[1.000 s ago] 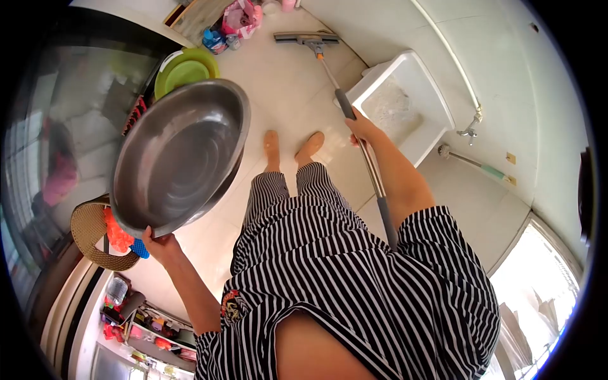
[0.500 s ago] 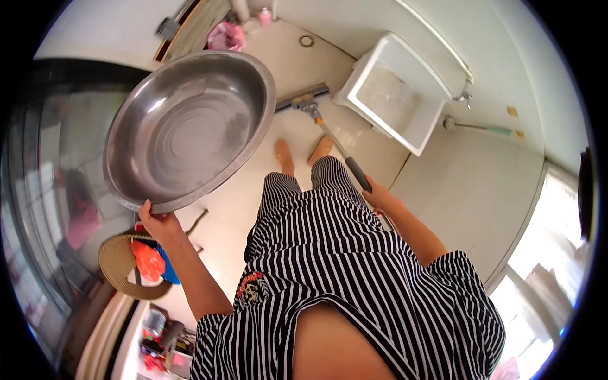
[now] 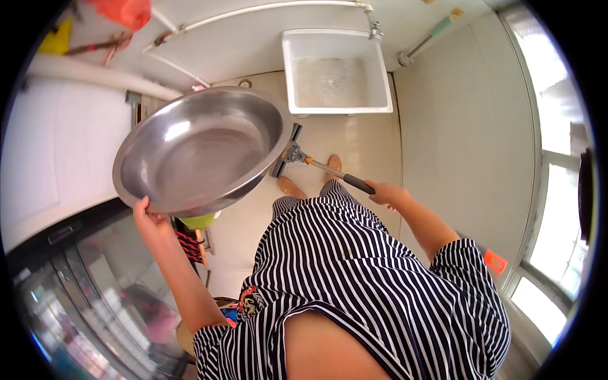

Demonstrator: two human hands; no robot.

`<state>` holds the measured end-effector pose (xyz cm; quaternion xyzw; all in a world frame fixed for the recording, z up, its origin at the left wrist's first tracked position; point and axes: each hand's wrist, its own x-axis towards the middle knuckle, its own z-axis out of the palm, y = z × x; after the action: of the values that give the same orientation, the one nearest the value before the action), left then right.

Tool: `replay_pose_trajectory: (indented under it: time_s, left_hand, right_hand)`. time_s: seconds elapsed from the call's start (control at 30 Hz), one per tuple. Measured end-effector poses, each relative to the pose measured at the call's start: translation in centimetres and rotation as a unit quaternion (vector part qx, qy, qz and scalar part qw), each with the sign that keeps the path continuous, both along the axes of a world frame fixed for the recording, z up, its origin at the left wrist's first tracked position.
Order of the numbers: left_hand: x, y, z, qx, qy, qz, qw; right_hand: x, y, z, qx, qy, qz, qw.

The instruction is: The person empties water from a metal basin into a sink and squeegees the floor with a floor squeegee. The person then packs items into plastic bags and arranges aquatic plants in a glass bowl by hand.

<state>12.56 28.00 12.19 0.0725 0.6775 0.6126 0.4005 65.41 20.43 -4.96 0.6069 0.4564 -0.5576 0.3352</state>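
Note:
My left hand grips the near rim of a large stainless steel basin, thumb over the edge. The basin is held up in the air, tilted so its inside faces me, and nothing lies in it. Fingers of my right hand are closed round the pole of a sponge mop, just by its dark grey grip. The mop's wide head is down near the floor in front of my feet, partly beside the basin's right rim.
A white utility sink stands against the far wall, under a tap and pipes. A glass-fronted door is at the left, with a green item below the basin. Windows line the right side.
My view and body have turned left, so the sink now appears straight ahead. The basin and mop have turned along with me, both still held; the mop head is now closer to my feet.

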Motion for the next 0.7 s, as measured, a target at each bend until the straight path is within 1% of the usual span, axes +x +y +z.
replay_pose_trajectory:
  time_s: [0.07, 0.13, 0.2, 0.27, 0.33, 0.37, 0.4, 0.43, 0.47, 0.5, 0.53, 0.6, 0.7]
  left_hand:
    - [1.3, 4.7, -0.4, 0.007, 0.016, -0.077, 0.997]
    - [3.4, 10.1, -0.7, 0.021, 0.043, -0.158, 0.986]
    - [8.8, 15.0, 0.5, -0.013, 0.084, -0.199, 0.976]
    - [12.3, 19.5, 1.6, -0.048, 0.142, -0.239, 0.959]
    - [16.1, 23.9, 1.7, -0.073, 0.159, -0.286, 0.942]
    - [18.2, 25.7, 2.0, -0.074, 0.166, -0.299, 0.937]
    - [20.3, 27.7, 2.1, -0.091, 0.211, -0.314, 0.921]
    - [22.2, 29.3, 1.9, -0.107, 0.254, -0.328, 0.903]
    - [23.9, 30.8, 1.7, -0.109, 0.258, -0.341, 0.897]
    - [24.8, 31.8, 2.3, -0.106, 0.291, -0.339, 0.889]
    - [25.9, 33.4, 1.9, -0.104, 0.319, -0.342, 0.878]
    - [28.1, 34.7, 1.5, -0.094, 0.332, -0.361, 0.866]
    - [32.0, 35.8, 1.0, -0.112, 0.353, -0.369, 0.853]
  right_hand:
    - [0.4, 0.1, -1.5, 0.000, 0.019, -0.017, 1.000]
    - [1.0, -0.2, -1.9, 0.001, 0.021, -0.003, 1.000]
    - [1.3, -0.6, -2.1, 0.001, 0.032, -0.025, 0.999]
    - [1.3, -1.2, -2.2, 0.027, 0.033, 0.026, 0.999]
    - [1.9, -1.7, -2.3, 0.030, 0.047, 0.005, 0.998]
    - [2.3, -2.1, -2.4, 0.035, 0.051, -0.001, 0.998]
    - [2.5, -2.8, -3.7, 0.031, 0.056, -0.016, 0.998]
    - [2.5, -3.7, -5.3, 0.056, 0.055, 0.010, 0.997]
    - [2.5, -4.6, -6.7, 0.081, 0.053, 0.036, 0.995]
    - [2.4, -4.8, -6.7, 0.082, 0.060, 0.027, 0.994]
    - [2.5, -4.8, -6.3, 0.079, 0.056, 0.027, 0.995]
    - [2.7, -5.2, -6.5, 0.076, 0.056, 0.017, 0.995]
    - [3.3, -5.9, -7.3, 0.091, 0.063, 0.020, 0.994]
